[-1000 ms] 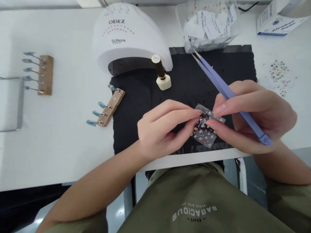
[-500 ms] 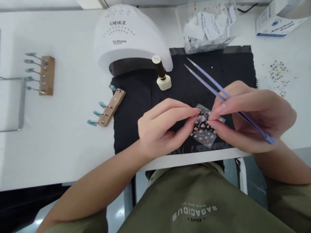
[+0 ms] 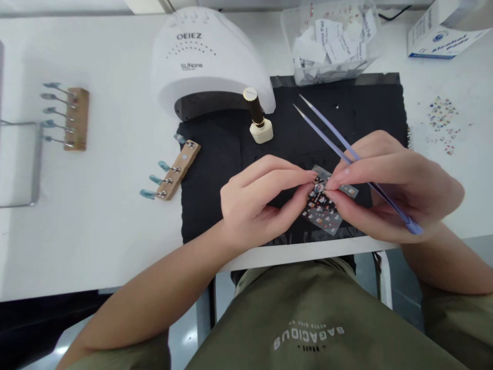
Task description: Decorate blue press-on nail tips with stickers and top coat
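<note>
Over the front of the black mat, my left hand (image 3: 262,203) pinches the left end of a small shiny piece (image 3: 319,188), too small to make out fully. My right hand (image 3: 400,185) is closed, its thumb and fingertip at the piece's right end. Purple tweezers (image 3: 410,224) rest in my right hand, their two tips apart and pointing to the upper left. Beneath my fingertips lies a clear sticker sheet (image 3: 327,218) with small red and white figures, partly covered by both hands.
A white lamp (image 3: 211,56), a polish bottle (image 3: 261,131) and a tub of alcohol pads (image 3: 327,72) stand beyond the black mat (image 3: 215,205). Wooden holders (image 3: 177,169) with blue nail tips are leftward. An alcohol pad box (image 3: 442,33) and scattered bits (image 3: 442,115) are at right.
My right hand has shifted slightly left, and the tweezers have turned a little with it. My left hand holds nearly the same pose. The whole view has moved slightly.
</note>
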Demonstrator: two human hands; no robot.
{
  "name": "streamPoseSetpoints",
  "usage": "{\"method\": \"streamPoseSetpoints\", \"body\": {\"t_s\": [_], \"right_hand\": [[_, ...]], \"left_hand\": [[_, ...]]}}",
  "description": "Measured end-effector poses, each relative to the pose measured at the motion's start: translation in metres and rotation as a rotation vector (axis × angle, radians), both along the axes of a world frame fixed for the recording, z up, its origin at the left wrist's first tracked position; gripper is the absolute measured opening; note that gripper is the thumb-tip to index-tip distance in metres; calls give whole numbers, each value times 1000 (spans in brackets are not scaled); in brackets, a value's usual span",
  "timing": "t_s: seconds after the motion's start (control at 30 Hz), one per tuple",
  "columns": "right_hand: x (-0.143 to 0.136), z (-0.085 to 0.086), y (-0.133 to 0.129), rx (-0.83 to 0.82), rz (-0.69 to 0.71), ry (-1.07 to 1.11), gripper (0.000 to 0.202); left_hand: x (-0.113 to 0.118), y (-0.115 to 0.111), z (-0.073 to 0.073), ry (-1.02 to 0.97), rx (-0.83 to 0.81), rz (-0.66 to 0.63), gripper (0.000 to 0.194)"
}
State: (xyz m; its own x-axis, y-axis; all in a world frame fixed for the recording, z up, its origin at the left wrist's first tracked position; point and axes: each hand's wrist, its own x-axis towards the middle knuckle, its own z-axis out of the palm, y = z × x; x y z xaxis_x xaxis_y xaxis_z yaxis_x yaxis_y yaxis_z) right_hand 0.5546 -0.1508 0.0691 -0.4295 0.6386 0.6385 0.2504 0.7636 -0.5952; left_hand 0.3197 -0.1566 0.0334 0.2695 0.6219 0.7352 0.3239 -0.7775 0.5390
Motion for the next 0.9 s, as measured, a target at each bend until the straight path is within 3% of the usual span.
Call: {"method": "streamPoseSetpoints", "body": {"t_s": [0.4,0.9], "right_hand": [[3,4,0,-41,-6,15,43],[-1,0,2,32,21,-14,40]], "left_hand": [[0,0,0,3,6,-8,15],[2,-3,2,33,-6,10,13]]}}
